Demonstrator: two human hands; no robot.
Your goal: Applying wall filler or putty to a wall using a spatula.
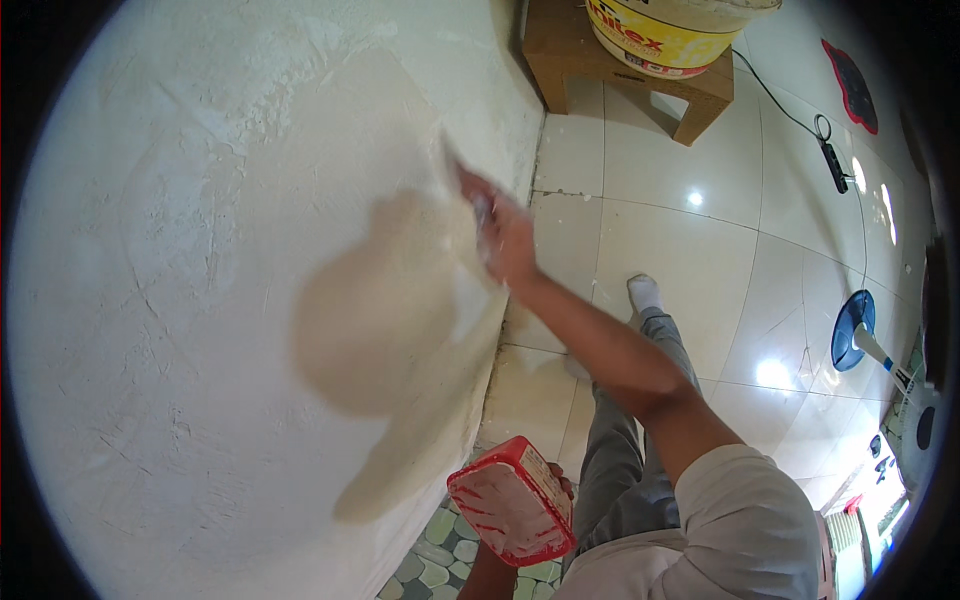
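My right hand is stretched out to the left, closed around a putty knife smeared by motion. Its blade is at the whitish plastered wall; whether it touches cannot be made out. Lower down, my left hand grips a red plastic tub from its far side and beneath, with most of the hand hidden. White paste coats the inside of the tub, which is tilted with its mouth toward the wall. Shadows of my head and arm fall on the wall.
A brown stool at the top carries a yellow and white bucket. On the tiled floor lie a black power strip with its cable and a dark red-edged mat. A blue round-based stand is at the right.
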